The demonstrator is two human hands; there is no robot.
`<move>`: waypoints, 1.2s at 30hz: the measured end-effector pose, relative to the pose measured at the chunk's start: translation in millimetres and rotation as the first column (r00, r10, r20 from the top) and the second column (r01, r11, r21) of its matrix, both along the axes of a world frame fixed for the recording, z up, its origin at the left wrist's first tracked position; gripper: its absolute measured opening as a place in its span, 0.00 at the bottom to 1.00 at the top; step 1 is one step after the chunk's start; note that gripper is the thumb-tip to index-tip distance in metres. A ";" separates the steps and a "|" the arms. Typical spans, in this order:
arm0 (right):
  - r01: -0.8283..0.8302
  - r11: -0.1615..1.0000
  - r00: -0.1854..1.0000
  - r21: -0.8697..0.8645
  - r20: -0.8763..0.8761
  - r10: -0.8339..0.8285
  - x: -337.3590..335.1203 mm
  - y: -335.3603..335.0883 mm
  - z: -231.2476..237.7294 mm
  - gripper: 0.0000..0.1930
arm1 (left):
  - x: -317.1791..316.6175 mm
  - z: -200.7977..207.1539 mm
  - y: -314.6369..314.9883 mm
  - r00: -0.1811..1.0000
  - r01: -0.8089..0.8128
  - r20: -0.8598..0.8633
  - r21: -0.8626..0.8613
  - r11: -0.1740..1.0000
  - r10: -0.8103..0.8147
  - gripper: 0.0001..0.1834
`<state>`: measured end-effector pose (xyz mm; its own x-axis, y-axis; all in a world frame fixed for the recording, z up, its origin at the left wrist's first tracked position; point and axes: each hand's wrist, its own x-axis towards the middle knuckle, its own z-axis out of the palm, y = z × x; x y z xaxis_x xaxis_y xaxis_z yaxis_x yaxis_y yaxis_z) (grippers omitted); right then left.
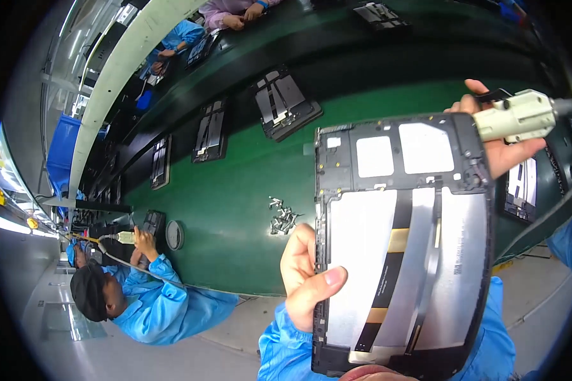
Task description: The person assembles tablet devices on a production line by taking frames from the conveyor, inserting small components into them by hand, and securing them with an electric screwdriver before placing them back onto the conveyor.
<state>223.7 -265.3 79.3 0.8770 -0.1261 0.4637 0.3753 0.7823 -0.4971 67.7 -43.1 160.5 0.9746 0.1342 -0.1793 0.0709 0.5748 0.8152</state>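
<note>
My left hand grips the left edge of an opened tablet, its thumb on the inner side. The tablet has a black frame, silver battery panels, dark flat cables with gold bands, and two white windows in its upper part. It is tilted up in front of me, over the bench edge. Behind its upper right corner, my right hand is closed round a cream air gun. The tablet's corner hides the gun's front and part of that hand.
A pile of small metallic pieces and a round grey dish lie on the green bench. Opened tablets line the dark belt. On the left, a co-worker in blue holds a similar gun. Other people's hands work across the bench.
</note>
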 end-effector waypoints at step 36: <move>0.243 0.968 0.959 -0.060 -0.137 -0.249 4.2 4.2 18.3 0.51 | 2.3 -53.9 -3.3 0.990 -0.138 0.041 0.021 0.990 0.137 0.14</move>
<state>227.8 -261.1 97.6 0.8785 -0.3295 0.3461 0.4768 0.6520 -0.5896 70.0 -46.5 106.6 0.9529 0.2712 -0.1359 -0.0403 0.5574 0.8293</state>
